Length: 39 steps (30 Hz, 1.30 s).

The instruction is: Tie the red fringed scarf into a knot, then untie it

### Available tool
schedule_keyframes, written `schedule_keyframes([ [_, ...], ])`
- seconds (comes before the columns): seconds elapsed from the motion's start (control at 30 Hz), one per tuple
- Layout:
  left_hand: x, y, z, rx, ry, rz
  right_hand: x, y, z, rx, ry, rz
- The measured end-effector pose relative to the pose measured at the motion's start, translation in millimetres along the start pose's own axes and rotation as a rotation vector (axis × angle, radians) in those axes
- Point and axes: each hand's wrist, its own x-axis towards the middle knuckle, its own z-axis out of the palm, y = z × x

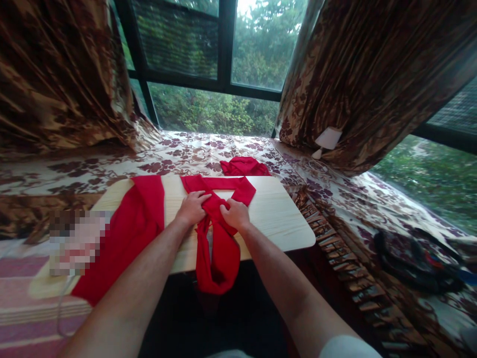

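A long red cloth strip (218,248) lies across a light wooden tabletop (276,214) and hangs over its near edge. My left hand (193,207) rests on the strip with fingers curled onto the fabric. Beside it, my right hand (234,214) pinches the same strip where it bunches and crosses. A wider red cloth (130,233) is spread over the table's left part, down to the near left corner. Another small red piece (244,166) sits crumpled just beyond the table's far edge.
Floral brown-and-cream fabric (186,154) covers the surface around the table. Patterned curtains (372,74) frame a window (223,59) with trees outside. A small white lamp (326,141) stands at the right. A dark bag (413,258) lies far right. A blurred patch hides something at left.
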Motion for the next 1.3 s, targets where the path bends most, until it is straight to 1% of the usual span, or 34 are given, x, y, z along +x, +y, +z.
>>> schedule_keyframes([
  [0.13,0,0,-0.3,0.003,-0.015,-0.027,8,0,-9,0.029,-0.094,-0.021],
  [0.23,2,0,0.6,-0.007,-0.028,-0.034,16,5,-20,0.096,-0.216,-0.059],
  [0.37,2,-1,2.3,-0.015,-0.022,-0.039,16,19,-32,0.326,-0.401,-0.014],
  [0.47,2,-1,2.8,-0.02,-0.012,-0.036,5,32,-37,0.527,-0.512,0.003],
  [0.53,1,-1,2.7,-0.031,-0.01,-0.04,-4,40,-37,0.618,-0.55,-0.016],
  [0.63,1,1,1.8,-0.042,0.0,-0.047,-17,49,-34,0.724,-0.52,-0.042],
  [0.8,0,5,-1.4,-0.041,0.0,-0.068,-31,55,-25,0.906,-0.321,-0.06],
  [0.97,0,7,-2.9,-0.043,0.001,-0.078,-34,53,-19,0.874,-0.2,-0.091],
  [1.17,-1,10,-6.9,-0.065,-0.017,-0.086,-33,51,-19,0.795,-0.172,-0.087],
  [1.3,-2,11,-9.3,-0.053,-0.021,-0.085,-35,51,-20,0.804,-0.183,-0.103],
])
